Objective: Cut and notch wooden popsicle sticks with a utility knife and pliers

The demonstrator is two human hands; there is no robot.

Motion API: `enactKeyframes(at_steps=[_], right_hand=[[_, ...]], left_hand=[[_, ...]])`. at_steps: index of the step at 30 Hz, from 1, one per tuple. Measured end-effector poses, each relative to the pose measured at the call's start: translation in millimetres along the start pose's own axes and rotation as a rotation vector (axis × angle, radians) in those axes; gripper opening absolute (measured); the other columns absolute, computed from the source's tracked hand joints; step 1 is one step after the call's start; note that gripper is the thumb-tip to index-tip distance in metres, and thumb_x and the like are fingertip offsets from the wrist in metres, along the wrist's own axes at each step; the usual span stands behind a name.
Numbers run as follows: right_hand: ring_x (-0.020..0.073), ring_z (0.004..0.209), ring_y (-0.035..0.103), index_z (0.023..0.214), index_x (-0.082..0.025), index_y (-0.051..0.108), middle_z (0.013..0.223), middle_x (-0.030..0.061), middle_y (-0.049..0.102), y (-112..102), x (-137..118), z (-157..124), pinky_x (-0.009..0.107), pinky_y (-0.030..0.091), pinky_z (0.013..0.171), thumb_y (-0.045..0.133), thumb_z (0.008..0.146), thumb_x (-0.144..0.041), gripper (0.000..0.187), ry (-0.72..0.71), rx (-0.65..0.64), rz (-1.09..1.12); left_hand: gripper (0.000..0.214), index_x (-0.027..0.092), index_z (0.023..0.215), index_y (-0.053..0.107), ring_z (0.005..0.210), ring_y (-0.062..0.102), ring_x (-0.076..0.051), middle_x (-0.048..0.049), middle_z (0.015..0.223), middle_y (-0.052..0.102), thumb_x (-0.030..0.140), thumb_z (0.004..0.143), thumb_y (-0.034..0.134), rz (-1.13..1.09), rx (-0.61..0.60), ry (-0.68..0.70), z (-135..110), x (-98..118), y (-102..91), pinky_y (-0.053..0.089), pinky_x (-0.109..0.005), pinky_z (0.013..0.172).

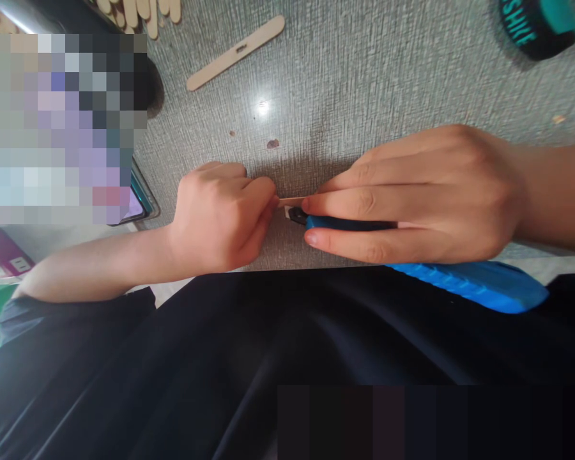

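Observation:
My left hand [223, 217] is closed, its thumb and finger pinching one end of a thin wooden craft stick [292, 201]. Only a short edge of that stick shows between my hands. On the other side, my right hand [412, 198] is closed round a blue utility knife [479, 287], whose handle juts out below the palm toward my lap. The knife's black tip and a bit of blade lie just below the stick, close to my fingertips. My right fingers also touch the stick. Whether the blade touches the wood I cannot tell.
Another craft stick [237, 53] with a dark mark lies on the grey textured table [364, 76]. More sticks [138, 11] are heaped at the upper left, near a dark rounded object [153, 86] and a phone [141, 201]. A black and teal object [536, 29] stands upper right.

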State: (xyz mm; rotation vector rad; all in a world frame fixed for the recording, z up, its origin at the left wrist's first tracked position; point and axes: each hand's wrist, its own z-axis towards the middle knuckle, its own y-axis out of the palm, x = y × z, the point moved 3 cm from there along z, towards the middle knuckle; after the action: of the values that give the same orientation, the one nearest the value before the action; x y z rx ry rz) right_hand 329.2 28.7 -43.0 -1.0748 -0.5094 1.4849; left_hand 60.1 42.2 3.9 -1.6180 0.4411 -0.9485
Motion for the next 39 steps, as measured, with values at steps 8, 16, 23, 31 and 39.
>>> enactKeyframes(at_steps=[8, 16, 23, 31, 39], right_hand=[[0.0170, 0.122, 0.080, 0.148, -0.033, 0.080, 0.147, 0.0018, 0.081, -3.5, -1.2, 4.6, 0.036, 0.075, 0.106, 0.050, 0.130, -0.031, 0.035, -0.060, 0.090, -0.083], [0.0214, 0.115, 0.081, 0.146, -0.024, 0.078, 0.137, 0.0063, 0.084, -9.0, -1.6, 12.7, 0.036, 0.073, 0.091, 0.059, 0.123, -0.023, 0.030, -0.077, 0.155, -0.022], [0.0124, 0.123, 0.081, 0.147, -0.030, 0.081, 0.139, -0.0004, 0.086, -6.1, -2.7, 10.8, 0.028, 0.066, 0.117, 0.052, 0.129, -0.029, 0.034, -0.034, 0.160, -0.063], [0.0149, 0.138, 0.081, 0.145, -0.034, 0.084, 0.160, -0.0026, 0.081, 0.3, 1.5, -3.4, 0.036, 0.064, 0.127, 0.047, 0.133, -0.035, 0.039, 0.032, 0.030, 0.101], [0.0142, 0.145, 0.078, 0.141, -0.035, 0.086, 0.162, -0.0050, 0.080, 6.0, 5.3, -6.5, 0.038, 0.061, 0.134, 0.046, 0.133, -0.044, 0.042, 0.149, -0.089, 0.298]], left_hand=[[0.031, 0.025, 0.077, 0.061, 0.061, 0.044, -0.020, -0.0009, 0.061, 0.055, 0.023, 0.106, 0.050, 0.005, 0.089, 0.045, 3.5, 3.9, -2.5, 0.029, -0.039, 0.062], [0.032, 0.026, 0.077, 0.059, 0.060, 0.044, -0.021, -0.0014, 0.061, 0.054, 0.024, 0.107, 0.049, 0.020, 0.082, 0.030, 3.1, 4.4, -1.6, 0.030, -0.041, 0.062], [0.030, 0.025, 0.081, 0.063, 0.066, 0.046, -0.021, -0.0028, 0.065, 0.057, 0.024, 0.109, 0.050, 0.016, 0.007, -0.007, 0.7, 2.3, -0.1, 0.029, -0.042, 0.065], [0.032, 0.022, 0.086, 0.066, 0.067, 0.045, -0.019, -0.0015, 0.067, 0.054, 0.024, 0.112, 0.049, 0.007, -0.002, 0.048, -1.4, -0.6, 0.5, 0.025, -0.039, 0.069], [0.033, 0.022, 0.088, 0.066, 0.069, 0.049, -0.020, -0.0028, 0.068, 0.058, 0.028, 0.114, 0.047, -0.011, -0.021, 0.030, -2.6, -1.5, 1.9, 0.026, -0.040, 0.070]])
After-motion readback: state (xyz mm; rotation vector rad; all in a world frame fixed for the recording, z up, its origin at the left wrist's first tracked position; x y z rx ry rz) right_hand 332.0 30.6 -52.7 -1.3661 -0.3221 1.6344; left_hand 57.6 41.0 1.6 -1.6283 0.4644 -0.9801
